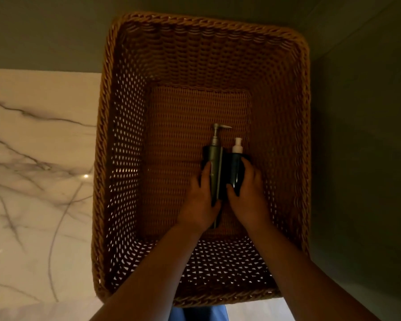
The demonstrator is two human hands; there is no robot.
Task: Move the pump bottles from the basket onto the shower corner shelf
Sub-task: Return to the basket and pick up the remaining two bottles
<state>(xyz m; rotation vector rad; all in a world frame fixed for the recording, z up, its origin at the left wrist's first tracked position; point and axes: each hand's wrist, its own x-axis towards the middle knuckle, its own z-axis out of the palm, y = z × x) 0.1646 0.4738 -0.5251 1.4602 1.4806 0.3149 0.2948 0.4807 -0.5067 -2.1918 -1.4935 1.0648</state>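
The left hand point(200, 202) is curled round the dark cylindrical silver-pumped bottle point(214, 166), the right hand point(250, 195) round the dark cylindrical white-pumped bottle point(236, 169) — rigid, probably slick, best held mid-body.

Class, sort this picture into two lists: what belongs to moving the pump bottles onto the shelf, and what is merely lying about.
Belongs to the job: wicker basket; metal-pump bottle, gripped by the left hand; white-pump bottle, gripped by the right hand.

Merely there: marble surface beside the basket; blue fabric at the bottom edge.
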